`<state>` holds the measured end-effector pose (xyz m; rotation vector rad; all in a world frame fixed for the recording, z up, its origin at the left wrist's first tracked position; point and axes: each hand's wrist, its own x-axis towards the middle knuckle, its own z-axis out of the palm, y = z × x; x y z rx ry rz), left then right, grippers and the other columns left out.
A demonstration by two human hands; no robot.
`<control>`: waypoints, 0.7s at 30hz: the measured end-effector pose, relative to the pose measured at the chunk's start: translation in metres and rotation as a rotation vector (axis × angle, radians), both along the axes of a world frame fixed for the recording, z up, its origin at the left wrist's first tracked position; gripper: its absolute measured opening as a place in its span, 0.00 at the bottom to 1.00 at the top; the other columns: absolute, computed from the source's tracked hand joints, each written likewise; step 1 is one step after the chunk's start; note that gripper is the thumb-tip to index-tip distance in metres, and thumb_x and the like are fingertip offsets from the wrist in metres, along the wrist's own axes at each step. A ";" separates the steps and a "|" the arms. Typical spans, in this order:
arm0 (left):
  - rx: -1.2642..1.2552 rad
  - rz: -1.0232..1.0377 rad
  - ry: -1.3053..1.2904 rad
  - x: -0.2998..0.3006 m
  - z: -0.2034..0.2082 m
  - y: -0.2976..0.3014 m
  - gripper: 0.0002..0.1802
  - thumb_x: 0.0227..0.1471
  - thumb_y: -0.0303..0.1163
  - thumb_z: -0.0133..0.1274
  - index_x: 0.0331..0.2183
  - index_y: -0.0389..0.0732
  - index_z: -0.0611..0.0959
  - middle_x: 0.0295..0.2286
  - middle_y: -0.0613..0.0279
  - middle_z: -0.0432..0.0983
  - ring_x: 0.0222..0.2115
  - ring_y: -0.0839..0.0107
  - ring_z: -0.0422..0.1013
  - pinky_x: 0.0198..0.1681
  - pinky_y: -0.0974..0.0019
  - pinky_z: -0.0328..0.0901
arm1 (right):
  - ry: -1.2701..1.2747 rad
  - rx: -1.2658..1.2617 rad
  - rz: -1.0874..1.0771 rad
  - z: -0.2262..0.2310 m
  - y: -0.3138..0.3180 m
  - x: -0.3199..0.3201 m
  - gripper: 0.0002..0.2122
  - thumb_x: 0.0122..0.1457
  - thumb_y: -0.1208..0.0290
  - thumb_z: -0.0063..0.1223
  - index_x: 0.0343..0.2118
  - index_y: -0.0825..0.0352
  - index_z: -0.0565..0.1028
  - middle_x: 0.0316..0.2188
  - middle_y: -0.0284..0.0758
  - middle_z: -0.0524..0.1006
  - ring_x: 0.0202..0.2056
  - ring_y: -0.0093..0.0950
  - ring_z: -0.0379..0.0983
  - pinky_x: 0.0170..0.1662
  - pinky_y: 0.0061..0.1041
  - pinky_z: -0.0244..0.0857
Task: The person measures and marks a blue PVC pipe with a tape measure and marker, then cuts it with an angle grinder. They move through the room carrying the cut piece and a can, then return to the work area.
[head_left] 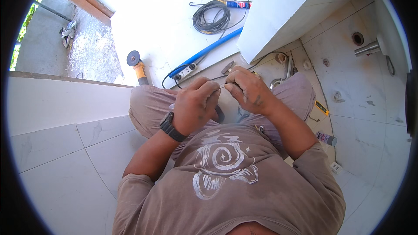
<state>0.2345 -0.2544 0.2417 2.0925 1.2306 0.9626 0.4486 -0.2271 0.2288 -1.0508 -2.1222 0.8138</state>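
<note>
Both my hands meet in front of my bent knees, fingers pinched together. A thin, dark piece of wire (221,87) spans the small gap between them. My left hand (195,104), with a black watch on its wrist, is closed on one end. The other end is in the pinch of my right hand (248,88). Most of the wire's length is hidden by my fingers. Just beyond my hands lies a small tool with a grey head (227,67), perhaps a hammer.
A yellow angle grinder (140,72) rests by my left knee. Past it are a white power strip (185,73), a blue pipe (209,48) and coiled black cable (211,19). To the right are a chrome pipe (367,49), a yellow level (321,108) and a spray can (325,138).
</note>
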 end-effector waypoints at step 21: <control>0.316 -0.202 0.448 0.001 -0.006 0.002 0.19 0.34 0.29 0.62 0.34 0.42 0.78 0.33 0.62 0.71 0.32 0.61 0.72 0.32 0.60 0.69 | 0.529 -1.191 -0.187 -0.013 -0.008 -0.011 0.09 0.65 0.67 0.50 0.29 0.64 0.72 0.20 0.26 0.66 0.19 0.17 0.63 0.22 0.18 0.54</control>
